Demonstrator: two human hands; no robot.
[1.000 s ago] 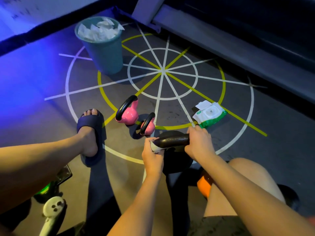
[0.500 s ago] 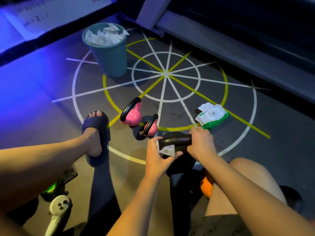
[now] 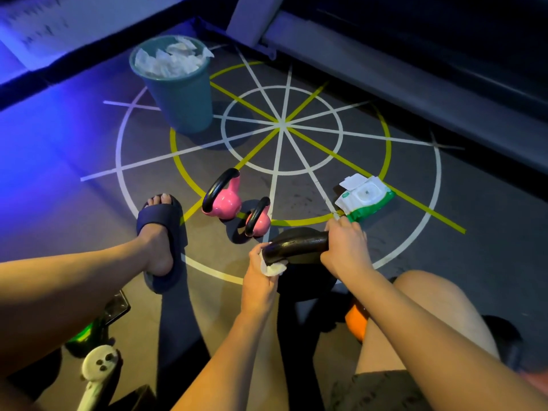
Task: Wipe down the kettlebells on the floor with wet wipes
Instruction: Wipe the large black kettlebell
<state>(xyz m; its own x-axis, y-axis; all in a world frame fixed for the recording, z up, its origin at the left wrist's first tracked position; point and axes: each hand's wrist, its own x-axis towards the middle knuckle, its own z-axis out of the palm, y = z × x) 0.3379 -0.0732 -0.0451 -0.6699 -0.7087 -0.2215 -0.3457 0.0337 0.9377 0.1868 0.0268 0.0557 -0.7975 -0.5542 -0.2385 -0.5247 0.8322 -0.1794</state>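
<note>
A white controller (image 3: 99, 363) is cut off at the bottom edge of the view. An orange object (image 3: 355, 321) is mostly hidden behind the right forearm. The black kettlebell (image 3: 296, 243) stands on the floor between the knees, its body lost in shadow. The left hand (image 3: 261, 277) has its fingers clamped on a wet wipe (image 3: 274, 268) against the handle, and the right hand (image 3: 345, 247) grips the handle's other end. Beyond lie a smaller pink kettlebell (image 3: 258, 221), a larger pink kettlebell (image 3: 222, 200) and a wipes pack (image 3: 366, 198), then a wipe-filled bin (image 3: 181, 99).

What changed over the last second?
Left hand came off the handle half a second ago and is back on its left end, wipe pressed against it. Right hand kept gripping the right end. Pink kettlebells, bin, pack unmoved.
</note>
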